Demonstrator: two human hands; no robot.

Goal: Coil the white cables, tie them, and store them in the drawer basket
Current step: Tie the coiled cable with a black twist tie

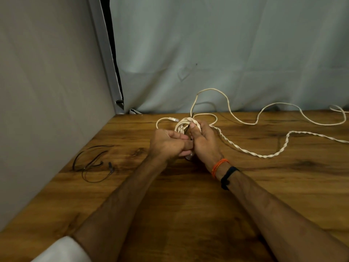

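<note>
Hands meet in the middle of the brown worktop point(245, 195), close together, over a small bundle of white cable point(184, 124). The right hand point(204, 140) curls round the side of the bundle and holds the loops tight, with its thumb up on top. The left hand point(168, 144) is curled too, and its fingers seem to pinch something thin at the bundle, but what it is I cannot tell for sure. A thin dark tie point(189, 125) pokes up between the loops, so this looks like the tying step. The coiling is not all done, I think, because a long tail of white cable point(255, 153) runs away to the right across the worktop, partly twisted like a rope, and more of it loops up near the pale cloth point(226, 44) at the back. A thin black cord point(90, 163) lies by itself to the left, well apart from the hands. No drawer basket shows anywhere. Next, the tie likely needs to go round all the loops and be pulled snug while the right hand keeps them from springing open. The loose tail needs winding in too.
</note>
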